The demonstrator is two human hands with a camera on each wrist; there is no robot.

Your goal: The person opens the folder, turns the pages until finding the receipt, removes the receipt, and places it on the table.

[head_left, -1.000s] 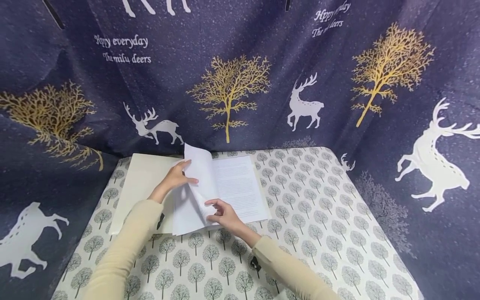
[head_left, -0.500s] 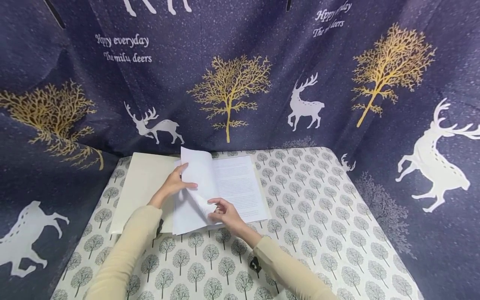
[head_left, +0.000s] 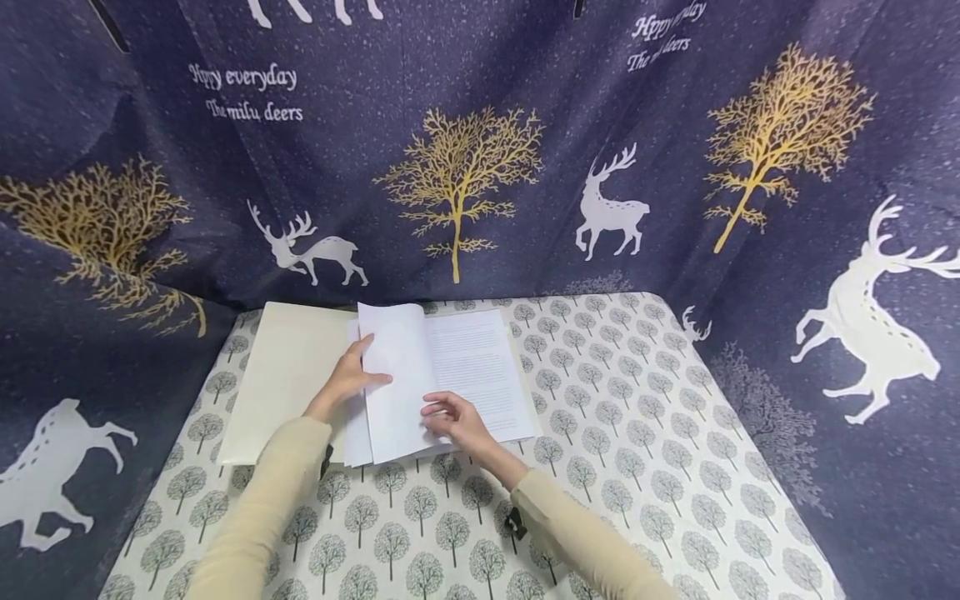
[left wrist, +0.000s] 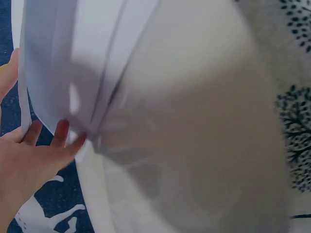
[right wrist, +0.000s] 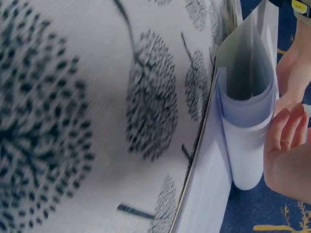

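Note:
An open stack of papers with a cream cover point(head_left: 281, 383) lies at the far left of the table in the head view. On its right side is a printed page point(head_left: 472, 375). A blank white page point(head_left: 395, 375) bends over toward the left, its near end curled like a tube in the right wrist view. My left hand point(head_left: 352, 377) holds this page at its left edge, thumb on top and fingers point(left wrist: 60, 133) underneath. Beside the page's lower part, my right hand point(head_left: 455, 417) has its fingers loosely bent, with fingertips close to the paper point(right wrist: 248, 155).
A tree-patterned cloth point(head_left: 600, 433) covers the table and stretches to the right and front of the papers. Behind the table's back edge hangs a dark blue curtain point(head_left: 510, 67) with deer and gold trees. Small black devices point(head_left: 515, 523) show at the sleeves.
The blank page has swung down and left, lying flatter over the left pages. My left hand has moved down slightly with it. My right hand has loosened from the page's lower edge.

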